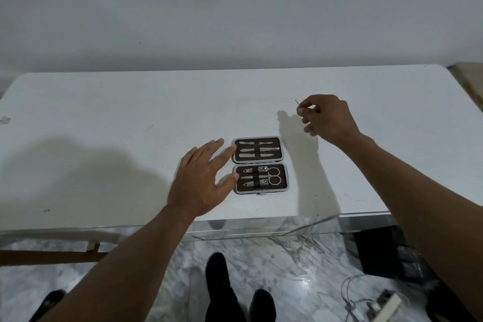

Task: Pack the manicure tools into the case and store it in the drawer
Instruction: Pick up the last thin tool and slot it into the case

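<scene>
— Two halves of the case (260,165) lie open flat on the white table (104,112), close to its near edge, at the centre of the view.

— What sits inside?

— Three slim metal tools (257,149) under a dark strap in the far half; in the near half, scissors (271,177) between two nail clippers (254,177).

— And the hands?

— At nine o'clock from the case, the left hand (201,180) is spread wide, fingers apart, gripping nothing. Its fingertips reach the case's left edge; whether they press on it I cannot tell.

— The right one?

— At one o'clock from the case and well apart from it, the right hand (326,119) is raised over the table, thumb and forefinger pinched together on a thin metal pick (297,102) whose tip pokes out toward eleven o'clock. The other fingers curl loosely.

— Anything further out?

— At six o'clock, below the table edge, marble floor (287,256) and dark shoes (217,269). At five o'clock, a black box (379,251) and white cables (358,300) on the floor.
</scene>
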The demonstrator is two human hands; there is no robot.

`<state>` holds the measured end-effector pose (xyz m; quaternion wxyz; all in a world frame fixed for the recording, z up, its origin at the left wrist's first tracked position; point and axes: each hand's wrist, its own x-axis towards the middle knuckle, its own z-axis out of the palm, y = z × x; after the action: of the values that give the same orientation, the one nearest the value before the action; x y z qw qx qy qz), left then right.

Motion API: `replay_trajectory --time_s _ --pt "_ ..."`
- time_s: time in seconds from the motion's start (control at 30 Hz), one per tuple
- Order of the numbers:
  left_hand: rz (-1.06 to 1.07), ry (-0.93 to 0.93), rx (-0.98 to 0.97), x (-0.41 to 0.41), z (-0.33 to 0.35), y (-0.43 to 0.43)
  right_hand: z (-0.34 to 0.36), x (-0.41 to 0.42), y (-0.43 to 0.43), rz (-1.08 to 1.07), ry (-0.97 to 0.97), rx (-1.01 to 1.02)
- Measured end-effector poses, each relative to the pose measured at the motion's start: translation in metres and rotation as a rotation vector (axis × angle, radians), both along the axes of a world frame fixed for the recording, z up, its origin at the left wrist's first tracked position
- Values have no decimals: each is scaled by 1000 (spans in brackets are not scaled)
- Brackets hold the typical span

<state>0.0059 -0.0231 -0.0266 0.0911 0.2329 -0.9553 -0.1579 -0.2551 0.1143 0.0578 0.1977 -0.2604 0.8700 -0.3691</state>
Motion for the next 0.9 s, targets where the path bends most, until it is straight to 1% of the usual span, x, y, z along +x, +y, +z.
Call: replay_trajectory --time_s 0.07,0.3,0.43,0.6,0.9 --pt "-5 0 -1 -2 0 0 0 1 4 56 61 51" --pt "-5 -7 -2 3 -3 4 -7 20 6 363 251 250" --pt "3 -13 3 4 -3 3 -10 28 4 494 356 310" --pt "7 -8 -9 1 0 1 -11 29 4 483 347 294" --pt "7 3 -3 1 0 1 -14 33 -1 555 407 303"
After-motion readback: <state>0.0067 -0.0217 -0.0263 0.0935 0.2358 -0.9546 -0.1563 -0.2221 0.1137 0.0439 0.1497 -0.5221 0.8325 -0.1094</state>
